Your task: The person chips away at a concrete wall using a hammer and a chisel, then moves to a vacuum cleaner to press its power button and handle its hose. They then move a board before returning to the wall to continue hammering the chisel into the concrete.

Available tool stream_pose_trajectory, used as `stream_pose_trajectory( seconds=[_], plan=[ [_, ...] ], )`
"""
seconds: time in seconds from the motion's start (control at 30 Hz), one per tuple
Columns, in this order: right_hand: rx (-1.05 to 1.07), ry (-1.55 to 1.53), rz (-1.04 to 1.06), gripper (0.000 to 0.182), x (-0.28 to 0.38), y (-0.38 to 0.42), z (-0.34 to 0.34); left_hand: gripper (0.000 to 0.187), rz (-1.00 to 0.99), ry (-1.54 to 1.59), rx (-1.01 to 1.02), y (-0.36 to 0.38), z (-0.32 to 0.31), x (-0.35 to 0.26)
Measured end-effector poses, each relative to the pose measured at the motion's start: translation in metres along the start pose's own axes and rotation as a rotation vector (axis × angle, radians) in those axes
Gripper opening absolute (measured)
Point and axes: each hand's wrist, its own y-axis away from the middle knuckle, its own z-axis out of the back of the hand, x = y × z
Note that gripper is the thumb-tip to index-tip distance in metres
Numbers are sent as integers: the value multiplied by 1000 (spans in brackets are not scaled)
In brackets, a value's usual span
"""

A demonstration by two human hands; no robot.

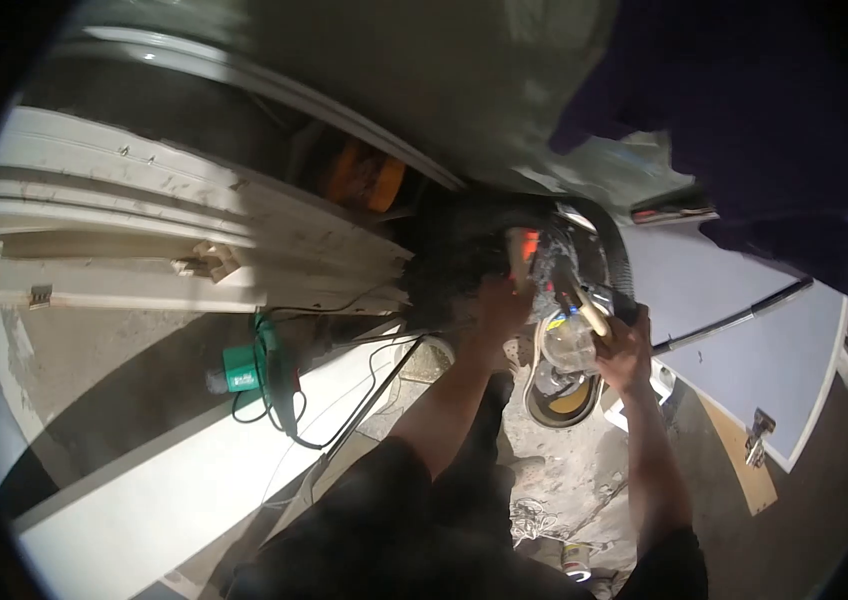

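Observation:
My right hand point(626, 355) is closed at the lower end of a tool with a pale wooden handle point(592, 312), whose far end runs into a dark clutter. My left hand point(506, 308) reaches into the same dark pile, its fingers curled just below a pale thing with an orange-red end point(528, 245); I cannot tell what it grips. Between the hands and nearer to me stands an oval container point(556, 418) with clear plastic and something yellow inside. A black ribbed hose point(616, 255) curves behind my right hand.
A green corded power tool point(249, 368) lies to the left by a long white board point(174, 520). Pale frame profiles point(124, 215) fill the upper left. On the right are a grey-white panel point(744, 330) and a metal clip point(760, 432). Tangled white string point(532, 522) lies on the floor.

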Motion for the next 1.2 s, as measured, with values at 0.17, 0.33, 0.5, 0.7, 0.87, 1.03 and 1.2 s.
stream_pose_trajectory(
  seconds=[0.17, 0.33, 0.5, 0.7, 0.87, 1.03, 1.2],
  plan=[
    [-31, 545, 213, 22, 2, 2, 12, 45, -300, -169, 119, -43, 0, -28],
    [21, 810, 292, 22, 46, 10, -15, 54, 88, -326, 189, -66, -11, -57],
    [101, 688, 376, 35, 8, 10, -8, 50, 313, -210, 239, -84, -31, -45],
    [192, 786, 343, 39, 11, 26, 5, 48, 40, -318, 383, -86, -19, -31],
    [52, 530, 355, 26, 11, 47, -3, 51, -55, -505, 365, -37, -4, -28],
    [195, 869, 540, 37, 25, 55, -7, 58, 278, -142, 478, -40, -9, -5],
    [253, 873, 643, 29, 47, 36, -29, 55, 254, -22, 370, -41, 3, -3]
  ],
)
